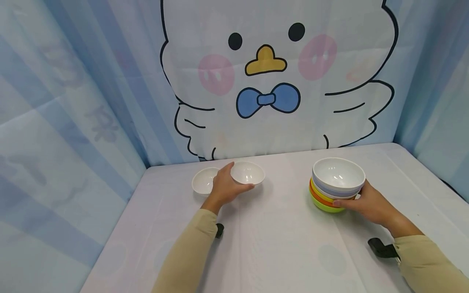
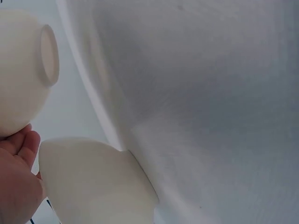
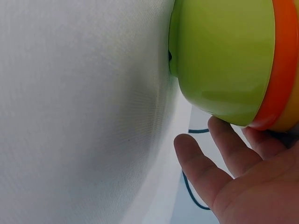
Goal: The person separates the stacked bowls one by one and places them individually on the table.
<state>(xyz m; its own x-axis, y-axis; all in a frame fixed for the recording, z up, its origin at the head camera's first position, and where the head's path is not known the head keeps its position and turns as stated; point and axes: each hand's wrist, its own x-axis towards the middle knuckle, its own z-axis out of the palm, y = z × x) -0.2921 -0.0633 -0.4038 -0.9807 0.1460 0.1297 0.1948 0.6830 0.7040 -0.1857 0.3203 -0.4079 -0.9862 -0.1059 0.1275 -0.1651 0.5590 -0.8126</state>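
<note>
My left hand [image 1: 225, 187] holds a white bowl [image 1: 248, 173] by its side, thumb along the near side and index finger at the rim. In the left wrist view this bowl's foot [image 2: 50, 56] hangs clear of the table. A second white bowl [image 1: 202, 182] stands on the table just left of the hand. At the right, my right hand [image 1: 373, 203] grips a stack of nested bowls [image 1: 335, 191], thumb in front and fingers on the far side. Lavender shows near the top, then yellow, orange and a green bowl [image 3: 224, 56] at the bottom.
A pale cloth covers the table [image 1: 278, 244]. Behind it hangs a curtain [image 1: 267, 130] with a cartoon figure, and blue patterned curtains [image 1: 66, 142] close off the sides. Black wrist mounts [image 1: 382, 248] stick out near both sleeves.
</note>
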